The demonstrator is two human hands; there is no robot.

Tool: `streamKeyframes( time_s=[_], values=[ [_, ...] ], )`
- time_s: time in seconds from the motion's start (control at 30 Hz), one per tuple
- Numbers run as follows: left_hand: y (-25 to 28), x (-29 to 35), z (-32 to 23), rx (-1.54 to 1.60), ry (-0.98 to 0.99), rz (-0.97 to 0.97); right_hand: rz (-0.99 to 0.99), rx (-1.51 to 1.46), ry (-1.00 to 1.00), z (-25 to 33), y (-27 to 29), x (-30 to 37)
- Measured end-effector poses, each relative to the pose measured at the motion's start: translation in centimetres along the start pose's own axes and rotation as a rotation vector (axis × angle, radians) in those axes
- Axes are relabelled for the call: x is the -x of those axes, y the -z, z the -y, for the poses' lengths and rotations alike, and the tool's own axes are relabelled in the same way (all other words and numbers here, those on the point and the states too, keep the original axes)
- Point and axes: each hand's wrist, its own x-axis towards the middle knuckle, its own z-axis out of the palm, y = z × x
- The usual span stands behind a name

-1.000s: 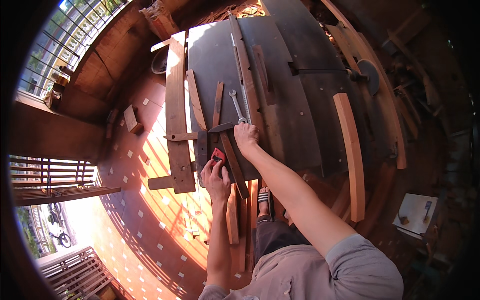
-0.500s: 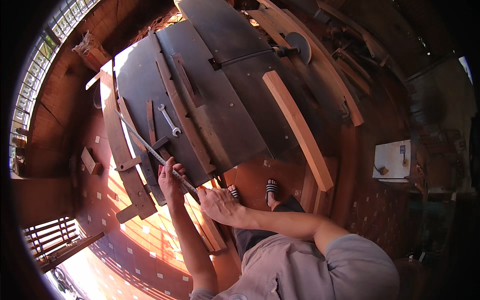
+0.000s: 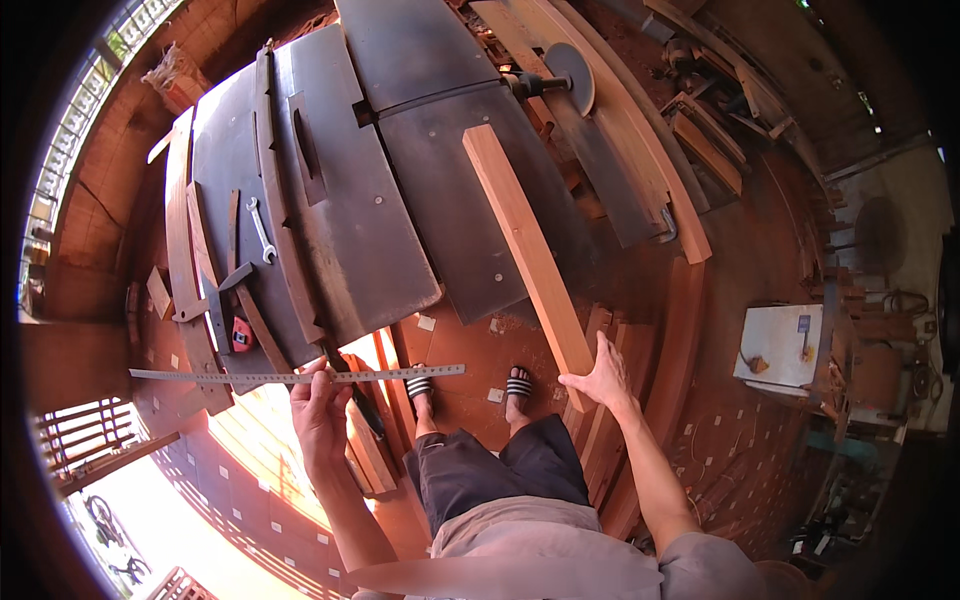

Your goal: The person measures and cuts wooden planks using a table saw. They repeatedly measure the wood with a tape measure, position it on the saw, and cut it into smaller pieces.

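Note:
A long, thin metal ruler (image 3: 215,377) lies level across my left hand (image 3: 322,410), pinched between its thumb and fingers near the ruler's middle, off the near edge of the machine table. To the right, my right hand (image 3: 604,376) grips the near end of a squared wooden beam (image 3: 530,255), thumb over its top face and fingers along its right side. The beam rests slantwise on the dark metal table (image 3: 350,250) and overhangs its near edge. Close to my left hand are a red tape measure (image 3: 241,334) and a hammer (image 3: 258,315).
A wrench (image 3: 261,232) lies farther up the table beside a long wooden fence strip (image 3: 275,190). A round disc (image 3: 571,80) on a shaft stands at the far right. Boards (image 3: 625,390) lie low by my right leg. A white box (image 3: 783,345) stands at right.
My right hand has let go of the ruler and moved right to the beam's end. My left hand has swung the ruler from slanting to level. The view has shifted.

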Motion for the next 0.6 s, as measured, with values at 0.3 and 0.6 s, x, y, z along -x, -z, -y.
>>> streamKeyframes(
  time_s=[0.3,0.6],
  values=[
    [-13.2,-3.5,19.6,0.034,0.077,-0.065,0.218,-0.309,0.119,2.6,-2.3,-0.8],
    [-14.0,-7.0,27.0,-0.052,0.099,0.014,0.267,-1.607,0.092,-0.5,-4.3,-13.2]
  ],
)
